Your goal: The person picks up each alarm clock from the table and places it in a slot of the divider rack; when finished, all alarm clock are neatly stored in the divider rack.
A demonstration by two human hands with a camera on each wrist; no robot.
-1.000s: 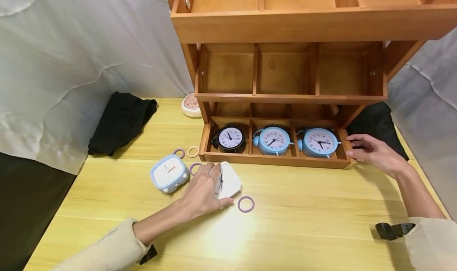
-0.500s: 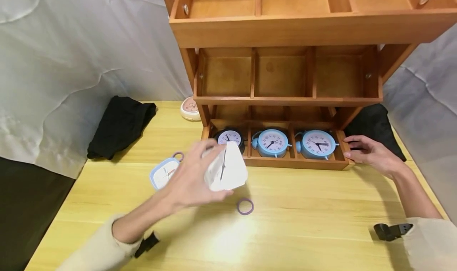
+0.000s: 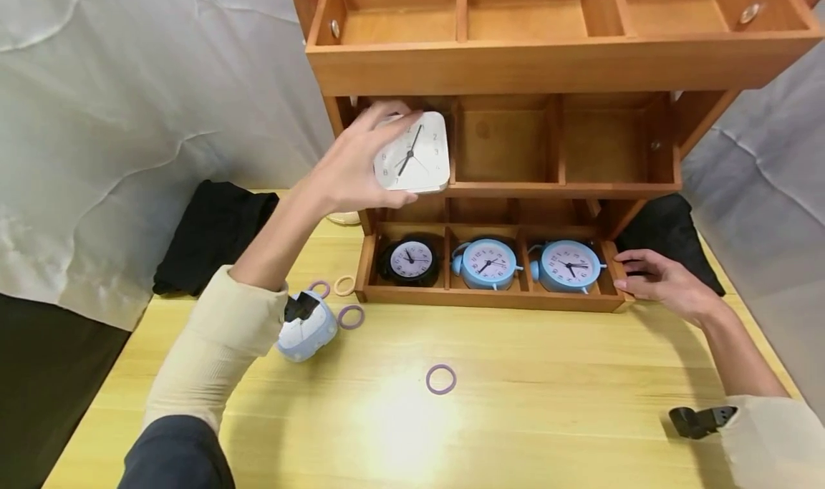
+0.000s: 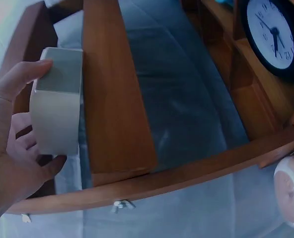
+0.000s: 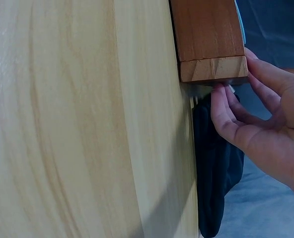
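Observation:
My left hand (image 3: 354, 163) grips a white square alarm clock (image 3: 422, 152) by its sides, thumb along the lower edge and fingers over the top. The clock is held up in front of the left compartment of the middle tier of a wooden rack (image 3: 490, 299), its dial upward. In the left wrist view, the clock's pale side (image 4: 57, 121) shows beside the tier's wooden board. At the rack's lower right end, my right hand (image 3: 670, 281) holds the corner of the bottom tray with its fingertips. A black round clock (image 3: 411, 260) and two blue twin-bell clocks (image 3: 490, 262) sit in that tray.
A blue-and-white clock (image 3: 309, 331) lies on the table below my left sleeve, partly hidden. Several purple and cream rings (image 3: 441, 379) lie about. Black cloths (image 3: 213, 235) rest at both sides, and a small pink-and-white object (image 4: 288, 191) stands beside the rack.
My left hand has lifted the white clock off the table and carried it up to the rack's middle tier. My right hand has stayed at the bottom tray's end.

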